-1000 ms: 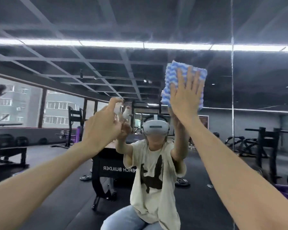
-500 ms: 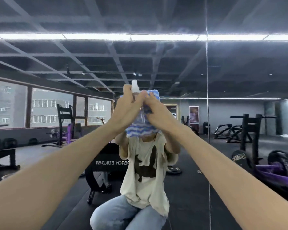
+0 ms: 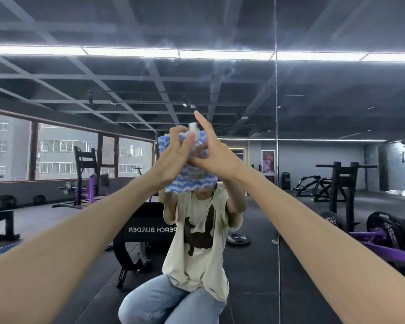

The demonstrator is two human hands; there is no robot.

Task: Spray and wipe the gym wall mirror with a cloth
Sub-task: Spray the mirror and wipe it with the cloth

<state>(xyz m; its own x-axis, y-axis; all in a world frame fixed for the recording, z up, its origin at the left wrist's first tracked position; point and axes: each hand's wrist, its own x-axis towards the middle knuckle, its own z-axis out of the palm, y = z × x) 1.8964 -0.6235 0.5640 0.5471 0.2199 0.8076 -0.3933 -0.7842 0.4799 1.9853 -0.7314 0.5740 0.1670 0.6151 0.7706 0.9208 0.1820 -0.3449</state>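
Both hands had met before the mirror (image 3: 337, 94): left hand (image 3: 173, 157) curled round spray bottle (image 3: 193, 126) and cloth (image 3: 189, 182), right hand (image 3: 212, 157) straight-fingered against the cloth.

Glaring ceiling strip (image 3: 131, 52), stretched edges

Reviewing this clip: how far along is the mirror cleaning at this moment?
Done: faint hazy smears high on the mirror suggest spray or a first wipe there. In hand: the left hand curls over the cloth, the right hand lies straight-fingered against it, the spray bottle poking up between them, apparently off the glass. Left: wiping out those smears; whether lower glass was treated cannot be told.
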